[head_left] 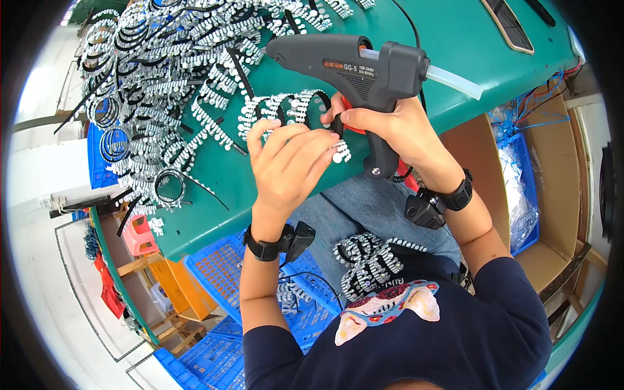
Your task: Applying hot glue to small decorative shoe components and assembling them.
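Observation:
My right hand [406, 130] grips a black glue gun [344, 65] by its handle, nozzle to the left. A whitish glue stick [455, 82] pokes out of its back. That hand's thumb and finger also meet a black band under the gun. My left hand [286, 162] has its fingers closed on the same beaded black band [341, 152], whose silver-white trimmed end hangs below the fingertips. Just beyond the left fingers, curled black bands with silver-white beaded trim [283, 107] lie on the table; whether they join the held one is hidden.
On the green table [214, 224], a large heap of beaded bands [162, 71] fills the left; a phone [509, 26] lies far right. More bands [370, 263] rest on my lap. Blue crates [221, 273] and a pink stool [138, 235] stand below left, a cardboard box [552, 201] right.

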A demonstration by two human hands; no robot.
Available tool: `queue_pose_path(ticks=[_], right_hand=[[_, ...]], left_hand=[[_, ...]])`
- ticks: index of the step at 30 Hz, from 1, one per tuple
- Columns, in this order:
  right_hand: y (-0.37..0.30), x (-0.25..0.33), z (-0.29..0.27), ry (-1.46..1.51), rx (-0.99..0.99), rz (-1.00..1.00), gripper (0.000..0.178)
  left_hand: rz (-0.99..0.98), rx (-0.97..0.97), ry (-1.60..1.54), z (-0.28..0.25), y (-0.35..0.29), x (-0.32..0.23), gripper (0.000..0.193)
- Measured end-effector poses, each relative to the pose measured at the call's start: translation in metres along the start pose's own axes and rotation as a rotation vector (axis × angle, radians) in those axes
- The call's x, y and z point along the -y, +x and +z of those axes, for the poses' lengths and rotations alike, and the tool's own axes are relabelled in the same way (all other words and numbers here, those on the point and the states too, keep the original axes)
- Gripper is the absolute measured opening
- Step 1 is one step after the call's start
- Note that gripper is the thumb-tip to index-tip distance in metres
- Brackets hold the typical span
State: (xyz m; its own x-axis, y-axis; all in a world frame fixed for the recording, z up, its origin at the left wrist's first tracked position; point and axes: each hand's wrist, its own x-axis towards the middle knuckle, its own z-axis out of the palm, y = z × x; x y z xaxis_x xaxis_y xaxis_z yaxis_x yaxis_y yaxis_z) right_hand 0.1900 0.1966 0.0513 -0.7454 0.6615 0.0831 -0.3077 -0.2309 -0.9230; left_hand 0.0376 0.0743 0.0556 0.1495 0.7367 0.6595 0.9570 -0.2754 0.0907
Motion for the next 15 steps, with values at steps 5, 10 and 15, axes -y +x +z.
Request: queue_pose_path(ticks=[5,10,15], right_hand=[[0.0,-0.002,0.0,0.001,0.002,0.001,0.023],[-0.001,-0.004,0.0,0.01,-0.018,-0.014,0.023],[-0.001,-0.002,-0.002,-0.058,-0.012,0.007,0.023]], left_hand=[[-0.052,0.009,-0.049,-0.007,0.014,-0.001,0.015],[-0.116,0.077,-0.047,-0.014,0.023,0.001,0.014],[-0.243,0.087,-0.154,-0.013,0.025,0.001,0.015]])
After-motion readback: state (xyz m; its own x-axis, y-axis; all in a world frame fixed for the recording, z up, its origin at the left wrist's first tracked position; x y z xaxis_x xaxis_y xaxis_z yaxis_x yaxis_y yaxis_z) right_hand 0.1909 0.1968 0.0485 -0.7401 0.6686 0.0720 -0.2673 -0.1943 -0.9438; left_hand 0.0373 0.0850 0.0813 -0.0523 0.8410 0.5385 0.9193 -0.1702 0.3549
